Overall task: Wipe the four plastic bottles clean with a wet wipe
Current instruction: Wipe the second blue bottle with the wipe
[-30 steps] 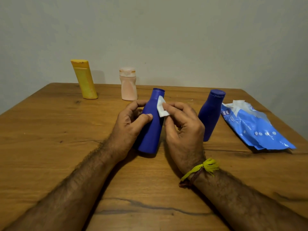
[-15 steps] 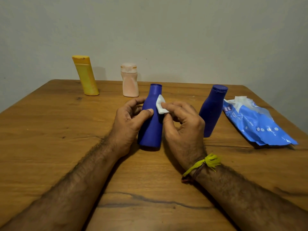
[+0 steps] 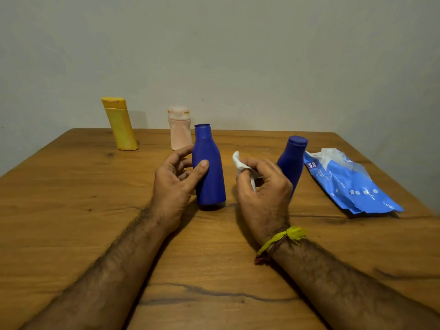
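We see a wooden table [image 3: 71, 222] set against a plain wall [image 3: 238, 55], with both bare forearms reaching in from the near edge.

Our left hand [image 3: 175, 184] grips the near blue bottle [image 3: 209, 167] around its lower body: the thumb lies across the front, and the fingers curl round the far left side. The bottle stands close to upright on the table, leaning a little to the left at its top, its cap on.

Our right hand [image 3: 264, 186] is just to the right of that bottle and apart from it. Its thumb and curled fingers pinch a small white wipe [image 3: 239, 163], which sticks out above the fingertips and touches no bottle. A yellow thread band [image 3: 283, 238] circles the right wrist.

Behind the right hand stands the second blue bottle [image 3: 291, 158], upright and partly hidden by the knuckles. Just beside it on the right lies the blue wipes pack [image 3: 352, 184], flat on the table with its white flap open at the far end.

Near the far edge, well apart from the hands, stand a yellow bottle [image 3: 120, 125], leaning left, and a pink bottle [image 3: 179, 129], which sits just behind the near blue bottle's shoulder.
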